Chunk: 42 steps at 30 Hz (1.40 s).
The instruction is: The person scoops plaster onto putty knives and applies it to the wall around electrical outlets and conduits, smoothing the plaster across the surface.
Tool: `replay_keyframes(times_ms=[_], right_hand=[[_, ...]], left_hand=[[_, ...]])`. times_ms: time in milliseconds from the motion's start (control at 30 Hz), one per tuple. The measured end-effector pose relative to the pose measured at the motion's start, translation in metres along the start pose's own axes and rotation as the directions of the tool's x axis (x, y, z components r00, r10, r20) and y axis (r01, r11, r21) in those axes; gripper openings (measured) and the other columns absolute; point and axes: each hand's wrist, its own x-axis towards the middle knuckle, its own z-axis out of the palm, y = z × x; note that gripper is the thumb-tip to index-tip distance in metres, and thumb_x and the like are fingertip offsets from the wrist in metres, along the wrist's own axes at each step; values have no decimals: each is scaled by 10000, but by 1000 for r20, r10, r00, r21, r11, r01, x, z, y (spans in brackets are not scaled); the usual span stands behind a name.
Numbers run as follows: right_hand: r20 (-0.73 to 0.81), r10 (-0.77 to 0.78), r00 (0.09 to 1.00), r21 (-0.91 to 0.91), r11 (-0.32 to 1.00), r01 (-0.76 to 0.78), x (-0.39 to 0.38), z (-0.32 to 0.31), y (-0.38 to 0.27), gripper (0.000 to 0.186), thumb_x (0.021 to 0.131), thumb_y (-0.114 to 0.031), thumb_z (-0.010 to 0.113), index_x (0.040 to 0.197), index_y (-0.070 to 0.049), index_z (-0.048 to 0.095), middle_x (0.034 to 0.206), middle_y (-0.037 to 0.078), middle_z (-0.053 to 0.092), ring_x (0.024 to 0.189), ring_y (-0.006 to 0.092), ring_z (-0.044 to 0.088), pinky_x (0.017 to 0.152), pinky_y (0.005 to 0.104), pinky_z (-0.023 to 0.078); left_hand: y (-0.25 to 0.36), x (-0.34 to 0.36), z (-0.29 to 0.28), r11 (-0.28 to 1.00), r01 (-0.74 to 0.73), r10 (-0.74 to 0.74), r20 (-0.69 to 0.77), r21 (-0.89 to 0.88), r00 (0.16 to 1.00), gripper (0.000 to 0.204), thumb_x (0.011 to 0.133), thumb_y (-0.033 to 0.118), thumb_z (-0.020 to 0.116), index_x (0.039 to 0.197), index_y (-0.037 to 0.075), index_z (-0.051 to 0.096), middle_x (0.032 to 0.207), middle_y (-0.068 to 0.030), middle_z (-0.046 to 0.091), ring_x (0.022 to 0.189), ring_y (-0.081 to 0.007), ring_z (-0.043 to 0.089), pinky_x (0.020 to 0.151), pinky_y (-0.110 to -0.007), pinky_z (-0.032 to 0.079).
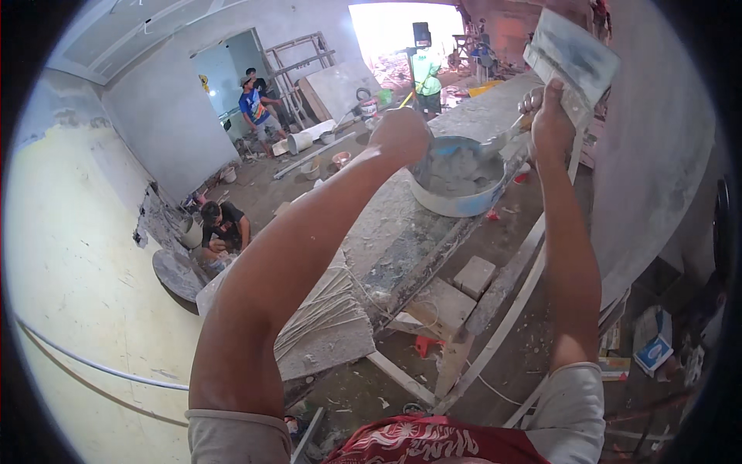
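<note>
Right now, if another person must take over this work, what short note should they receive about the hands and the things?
Left hand: closed on the near rim of the round tub, steadying it.
Right hand: raised, gripping a flat plastering trowel smeared with grey mix; a second tool reaches from this hand into the tub.
Tub: sits on the dusty plank platform, about half full of grey plaster mix.
Done: mix is in the tub, and the trowel is already coated.
Left: plenty of mix remains in the tub. Other people are working on the floor below.

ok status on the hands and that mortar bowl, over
Left hand gripping rim of mortar bowl. Right hand holding plastering trowel raised above it. Bowl rests on scaffold plank, nothing between.
</note>
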Motion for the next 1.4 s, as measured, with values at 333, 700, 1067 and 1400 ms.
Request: replay_keyframes(times_ms=[333,700,1067,1400], right_hand=[[124,167,978,-308,943,-123,-11,1,-1,488,943,-527,415,666,-127,384,595,-5,412,539,111,419,503,242,325],[-100,115,988,-66,990,-121,-12,13,6,437,924,-442,526,663,-124,379,557,-20,368,463,106,383,440,255,319],[-125,124,984,50,992,-119,-7,11,7,349,909,-392,574,782,-102,429,561,-8,402,458,103,401,423,257,337],[-77,88,993,60,995,-83,-14,21,3,371,917,-387,565,725,-105,420,548,-10,389,440,101,384,411,254,320]], left_hand=[[45,31,-7,989,147,-147,300,25,942,304,725,165,593,976,11,669,943,-152,677,824,-268,673,725,-410,536],[54,52,12,969,-224,184,307,102,934,246,681,113,549,835,-9,697,827,-205,660,743,-316,657,631,-421,529],[33,57,15,928,185,-22,446,-324,895,284,835,126,463,1007,-47,608,946,-171,617,833,-255,611,681,-393,501],[29,49,37,991,-133,121,487,-11,865,246,869,168,470,980,5,616,929,-126,611,805,-208,576,642,-358,459]])
